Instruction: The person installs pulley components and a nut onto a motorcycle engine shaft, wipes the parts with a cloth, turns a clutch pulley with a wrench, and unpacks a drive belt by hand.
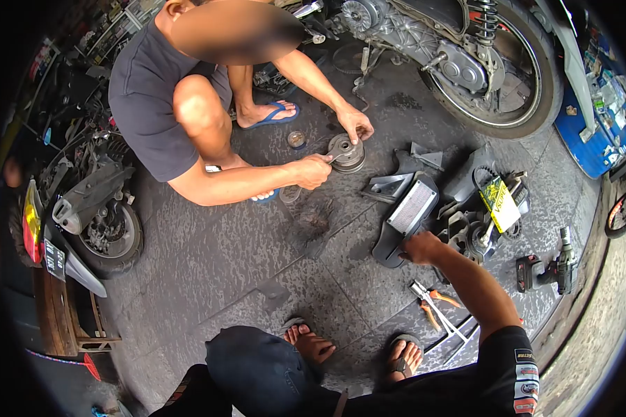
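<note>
My right hand [424, 247] reaches forward with curled fingers on the edge of a black air filter housing [389, 253], which holds a pale rectangular filter element [413, 206]. Low in the view, my left hand [318, 349] hangs beside my sandalled left foot, partly behind my dark-clad knee; its fingers are too hidden to read. Orange-handled pliers [431, 314] lie on the floor below my right forearm. Beyond the housing, a yellow and white box [499, 203] rests among black scooter parts [469, 233].
A crouching co-worker [153, 104] works a wrench on a round clutch pulley [348, 154] with both hands. Behind stands a scooter's rear wheel [497, 69]. A cordless drill [563, 265] lies at right, another scooter [94, 208] at left. A small round tin [296, 140] sits near the co-worker.
</note>
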The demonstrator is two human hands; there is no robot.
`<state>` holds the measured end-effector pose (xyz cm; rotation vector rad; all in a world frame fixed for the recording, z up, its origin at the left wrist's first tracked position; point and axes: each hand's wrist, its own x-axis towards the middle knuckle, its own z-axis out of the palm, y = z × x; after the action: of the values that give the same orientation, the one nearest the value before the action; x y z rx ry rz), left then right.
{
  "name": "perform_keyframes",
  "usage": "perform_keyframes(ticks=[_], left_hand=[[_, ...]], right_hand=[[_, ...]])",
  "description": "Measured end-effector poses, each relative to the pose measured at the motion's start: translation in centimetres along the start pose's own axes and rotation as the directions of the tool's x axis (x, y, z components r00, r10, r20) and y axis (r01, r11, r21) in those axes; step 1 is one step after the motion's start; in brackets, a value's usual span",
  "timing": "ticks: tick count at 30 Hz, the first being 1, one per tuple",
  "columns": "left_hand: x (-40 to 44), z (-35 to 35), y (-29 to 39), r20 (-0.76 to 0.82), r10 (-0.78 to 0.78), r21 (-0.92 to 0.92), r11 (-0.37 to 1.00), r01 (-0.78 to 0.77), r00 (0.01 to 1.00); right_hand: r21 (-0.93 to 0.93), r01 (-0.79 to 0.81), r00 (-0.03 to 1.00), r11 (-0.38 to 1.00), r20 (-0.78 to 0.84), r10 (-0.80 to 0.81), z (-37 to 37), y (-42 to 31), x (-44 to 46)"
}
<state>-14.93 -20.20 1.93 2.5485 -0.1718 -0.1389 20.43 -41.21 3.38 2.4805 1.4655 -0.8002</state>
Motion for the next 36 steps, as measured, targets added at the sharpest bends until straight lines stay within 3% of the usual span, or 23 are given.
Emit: perform_keyframes(ticks=[3, 9, 18, 25, 27, 31, 33, 36], left_hand=[[-0.2, 0.9, -1.0, 0.067, -0.016, -0.095, 0.995, 0.022, 0.998], [-0.3, 0.9, -0.9, -0.020, 0.028, -0.061, 0.998, -0.029, 0.999], [-0.3, 0.8, -1.0, 0.078, -0.019, -0.097, 0.995, 0.026, 0.997], [-0.3, 0.6, -0.9, 0.052, 0.023, -0.077, 0.997, -0.019, 0.998], [-0.2, 0.2, -0.8, 0.222, -0.094, -0.050, 0.993, 0.107, 0.970], [-0.2, 0.2, -0.6, 0.210, -0.098, -0.021, 0.994, 0.105, 0.973], [-0.1, 0.4, -0.6, 0.038, 0.004, -0.096, 0.995, 0.000, 0.999], [-0.1, 0.2, -0.4, 0.051, -0.007, -0.080, 0.997, 0.012, 0.999]], right_hand=[[0.012, -0.002, 1.000, 1.000, 0.006, 0.002, -0.4, -0.1, -0.3], [0.033, -0.009, 0.999, 0.999, 0.050, 0.007, 0.2, -0.5, 0.5], [0.047, -0.011, 0.998, 0.999, 0.056, 0.008, 0.0, -1.0, 0.7], [0.037, -0.009, 0.998, 0.999, 0.068, 0.006, -0.5, -1.1, 0.4], [0.045, -0.014, 0.998, 0.999, 0.068, 0.011, -0.5, -1.1, 0.4], [0.047, -0.017, 0.998, 0.999, 0.063, 0.014, -0.9, -1.3, 0.0], [0.038, -0.018, 0.998, 0.999, 0.056, 0.016, -0.7, -1.2, 0.1], [0.039, -0.022, 0.998, 0.999, 0.054, 0.020, -0.5, -1.2, 0.0]])
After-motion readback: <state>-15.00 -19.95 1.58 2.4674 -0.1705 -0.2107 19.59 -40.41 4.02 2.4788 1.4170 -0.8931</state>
